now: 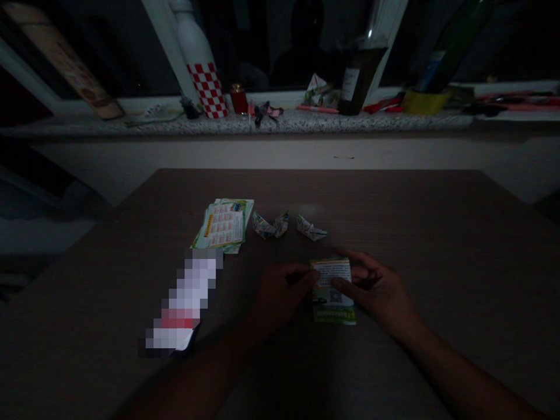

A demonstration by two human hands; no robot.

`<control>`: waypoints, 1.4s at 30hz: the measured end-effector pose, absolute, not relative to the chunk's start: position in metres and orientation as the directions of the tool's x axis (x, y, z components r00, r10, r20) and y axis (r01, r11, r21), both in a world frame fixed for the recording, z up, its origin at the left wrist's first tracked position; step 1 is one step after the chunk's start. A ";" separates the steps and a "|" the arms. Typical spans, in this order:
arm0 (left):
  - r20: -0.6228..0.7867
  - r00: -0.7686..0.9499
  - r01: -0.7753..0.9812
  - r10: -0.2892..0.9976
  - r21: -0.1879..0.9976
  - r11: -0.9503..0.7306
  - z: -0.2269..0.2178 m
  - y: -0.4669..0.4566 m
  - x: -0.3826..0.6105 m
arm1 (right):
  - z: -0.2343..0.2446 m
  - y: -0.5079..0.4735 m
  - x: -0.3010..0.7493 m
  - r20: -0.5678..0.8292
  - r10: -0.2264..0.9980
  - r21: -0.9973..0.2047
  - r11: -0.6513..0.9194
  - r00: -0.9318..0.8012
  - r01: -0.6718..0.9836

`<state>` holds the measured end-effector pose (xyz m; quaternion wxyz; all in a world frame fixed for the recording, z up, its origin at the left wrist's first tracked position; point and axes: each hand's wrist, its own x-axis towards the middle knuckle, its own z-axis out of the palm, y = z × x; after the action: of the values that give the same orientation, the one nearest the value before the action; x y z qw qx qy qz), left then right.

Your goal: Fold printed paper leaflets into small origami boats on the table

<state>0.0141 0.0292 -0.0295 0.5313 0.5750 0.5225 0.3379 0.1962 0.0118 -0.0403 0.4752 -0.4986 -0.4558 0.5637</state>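
Note:
A small printed green-and-white leaflet [333,290] lies flat on the brown table [437,233] in front of me. My left hand [280,294] pinches its upper left edge with curled fingers. My right hand [376,289] presses thumb and fingers on its upper right part. Beyond the leaflet lie two small folded paper figures, one [271,225] to the left and one [311,228] to the right. A stack of similar printed leaflets [224,226] sits further left.
A blurred-out object [184,303] lies on the table at my left. A stone windowsill [306,122] at the back carries a red-and-white checked bottle [202,64], a dark bottle [356,76], a small red jar [238,99], pens and clutter. The room is dim.

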 end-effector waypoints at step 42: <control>0.045 0.326 0.846 0.944 0.432 -0.313 -0.035 0.043 0.003 | -0.049 0.018 0.202 0.186 0.953 -0.769 0.292 -0.238 0.569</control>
<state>0.0031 0.0425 -0.0349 0.1676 0.7968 0.5618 0.1466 0.2022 0.0177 -0.0487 0.3325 -0.5198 -0.7319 0.2891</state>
